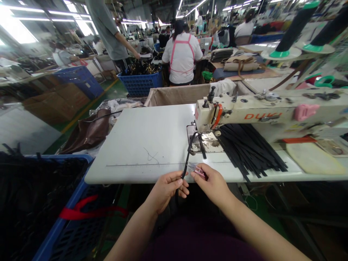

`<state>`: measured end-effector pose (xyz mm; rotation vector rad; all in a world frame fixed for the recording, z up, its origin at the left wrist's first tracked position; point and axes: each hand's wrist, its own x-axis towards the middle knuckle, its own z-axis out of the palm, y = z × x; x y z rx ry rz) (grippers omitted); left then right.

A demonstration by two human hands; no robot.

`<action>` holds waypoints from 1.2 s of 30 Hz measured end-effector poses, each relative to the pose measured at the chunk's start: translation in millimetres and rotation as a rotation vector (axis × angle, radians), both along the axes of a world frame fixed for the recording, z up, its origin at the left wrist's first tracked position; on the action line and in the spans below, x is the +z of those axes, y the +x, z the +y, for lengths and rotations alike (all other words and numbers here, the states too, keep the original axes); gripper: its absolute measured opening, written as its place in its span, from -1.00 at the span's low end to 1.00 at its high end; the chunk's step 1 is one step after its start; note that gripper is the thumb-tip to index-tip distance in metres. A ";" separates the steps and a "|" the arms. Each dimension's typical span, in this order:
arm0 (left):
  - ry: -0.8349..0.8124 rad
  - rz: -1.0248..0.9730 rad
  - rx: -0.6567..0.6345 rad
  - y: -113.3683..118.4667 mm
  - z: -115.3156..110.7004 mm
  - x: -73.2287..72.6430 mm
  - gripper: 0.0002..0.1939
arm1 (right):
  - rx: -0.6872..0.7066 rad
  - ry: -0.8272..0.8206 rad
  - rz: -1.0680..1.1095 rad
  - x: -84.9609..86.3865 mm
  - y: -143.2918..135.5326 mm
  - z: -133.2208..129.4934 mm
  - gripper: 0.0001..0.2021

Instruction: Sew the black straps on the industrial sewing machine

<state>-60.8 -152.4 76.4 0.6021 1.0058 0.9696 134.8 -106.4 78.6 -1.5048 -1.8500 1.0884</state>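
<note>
Left hand: here at the table's near edge, the left hand [170, 186] has thumb and fingers together, pinching a black strap [187, 154].
Right hand: just across from it, the right hand [212, 181] is clamped around pink-handled snips [199, 172], blades pointing left and slightly away from the person.
Black strap: its long axis runs near to far, bowing gently from the left fingers up to the needle area of the sewing machine [206, 114]; a dark length seems to hang below the hand.
Blade to strap: this is the key line! The snips come in crosswise from the right, tips right beside the strap, just beyond the left fingertips; touching or merely close, I cannot tell.
Nearer hand: the left, directly on the strap; from the right hand the strap lies to the left and a touch forward.
White tabletop: loose thread [150, 156] lies left of the hands, by the printed ruler line [130, 165].
Machine side: a fanned pile of black strips [250, 152] sits to the right, beneath the machine's arm.
</note>
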 end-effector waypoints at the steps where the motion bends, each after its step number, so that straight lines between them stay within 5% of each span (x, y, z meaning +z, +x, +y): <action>1: 0.001 0.008 0.001 0.3 0.0 0.0 -0.44 | 0.005 -0.037 0.056 -2.3 -1.3 1.1 -0.73; 16: 0.077 0.327 -0.081 13.9 -0.1 -14.8 -0.46 | 0.074 -0.030 0.115 -12.7 -16.9 4.2 -0.74; 24: 0.088 0.218 -0.097 12.8 -1.7 -16.9 -0.47 | 0.081 -0.052 0.241 -13.5 -13.0 1.2 -0.68; 31: 0.066 0.183 -0.064 11.5 -2.6 -13.5 -0.45 | -0.079 -0.086 0.298 -16.3 -1.8 7.2 -0.64; 36: 0.073 0.248 -0.021 13.2 -2.1 -11.0 -0.46 | -0.053 -0.115 0.300 -12.1 -5.8 4.5 -0.78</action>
